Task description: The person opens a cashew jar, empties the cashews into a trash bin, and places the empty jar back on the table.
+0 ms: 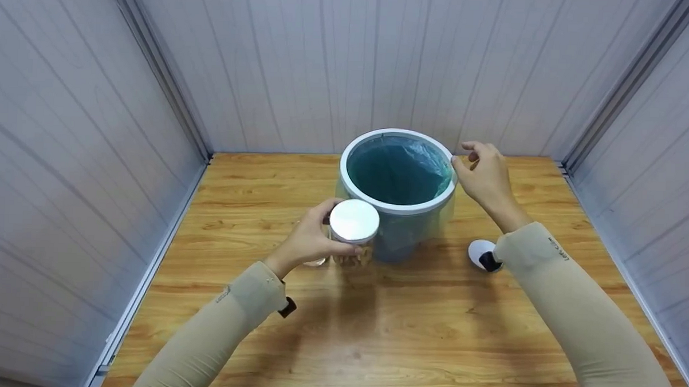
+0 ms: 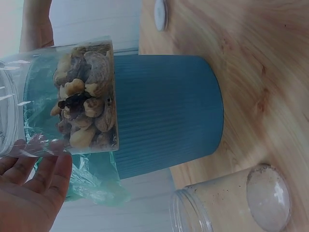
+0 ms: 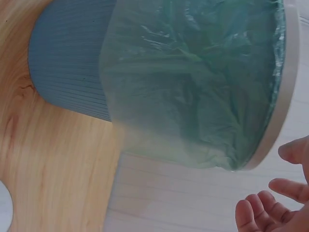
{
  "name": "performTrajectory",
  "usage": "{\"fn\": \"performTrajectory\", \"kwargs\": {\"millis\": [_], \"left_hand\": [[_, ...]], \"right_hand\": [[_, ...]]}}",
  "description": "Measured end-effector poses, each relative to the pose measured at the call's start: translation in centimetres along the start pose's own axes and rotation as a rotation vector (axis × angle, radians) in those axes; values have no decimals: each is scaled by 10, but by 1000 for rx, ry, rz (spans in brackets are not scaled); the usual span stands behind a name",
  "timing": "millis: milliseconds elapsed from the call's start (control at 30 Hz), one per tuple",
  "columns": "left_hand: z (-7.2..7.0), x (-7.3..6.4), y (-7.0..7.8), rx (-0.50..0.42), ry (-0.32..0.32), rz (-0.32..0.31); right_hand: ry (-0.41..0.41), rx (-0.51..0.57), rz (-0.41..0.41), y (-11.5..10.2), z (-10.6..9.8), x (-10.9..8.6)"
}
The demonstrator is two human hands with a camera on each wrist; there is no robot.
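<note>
My left hand (image 1: pixel 311 238) grips a clear jar (image 2: pixel 87 96) partly filled with nuts that look like cashews and peanuts. A white lid (image 1: pixel 354 221) tops this jar, which I hold up in front of a blue ribbed bin (image 2: pixel 169 111). A green plastic bag (image 3: pixel 193 82) lines the bin and hangs over its outside under a pale rim ring (image 1: pixel 391 209). Beside the rim, on the right, my right hand (image 1: pixel 485 175) has loosely bent fingers and holds nothing. In the right wrist view, its thumb is close to the rim but apart from it.
Another clear jar (image 2: pixel 227 198), without a lid and with specks inside, stands on the wooden surface (image 1: pixel 419 345) left of the bin. A white round lid (image 1: pixel 480 254) lies to the bin's right. Pale panel walls (image 1: pixel 280 71) enclose the back and both sides.
</note>
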State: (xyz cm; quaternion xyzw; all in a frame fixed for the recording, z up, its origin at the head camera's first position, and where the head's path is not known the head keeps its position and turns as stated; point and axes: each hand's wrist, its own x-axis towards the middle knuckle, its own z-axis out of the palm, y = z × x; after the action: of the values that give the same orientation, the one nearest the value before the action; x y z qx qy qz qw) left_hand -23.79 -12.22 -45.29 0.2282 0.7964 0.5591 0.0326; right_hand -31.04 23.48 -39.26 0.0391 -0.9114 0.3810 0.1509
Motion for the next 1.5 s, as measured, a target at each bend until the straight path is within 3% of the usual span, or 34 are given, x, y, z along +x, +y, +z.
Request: {"fn": "performTrajectory", "kwargs": {"millis": [300, 567, 833, 1100, 1500], "left_hand": [[3, -1, 1, -17, 12, -40], [3, 2, 5, -9, -10, -57], [6, 6, 12, -10, -67, -33], [11, 9, 17, -51, -106, -19], [20, 8, 20, -79, -103, 44]], "right_hand": [[-25, 103, -173, -13, -8, -10], [-157, 153, -347, -28, -12, -26], [-329, 169, -489, -37, -7, -38], [-485, 164, -565, -44, -3, -49], [-565, 199, -629, -54, 2, -62]]}}
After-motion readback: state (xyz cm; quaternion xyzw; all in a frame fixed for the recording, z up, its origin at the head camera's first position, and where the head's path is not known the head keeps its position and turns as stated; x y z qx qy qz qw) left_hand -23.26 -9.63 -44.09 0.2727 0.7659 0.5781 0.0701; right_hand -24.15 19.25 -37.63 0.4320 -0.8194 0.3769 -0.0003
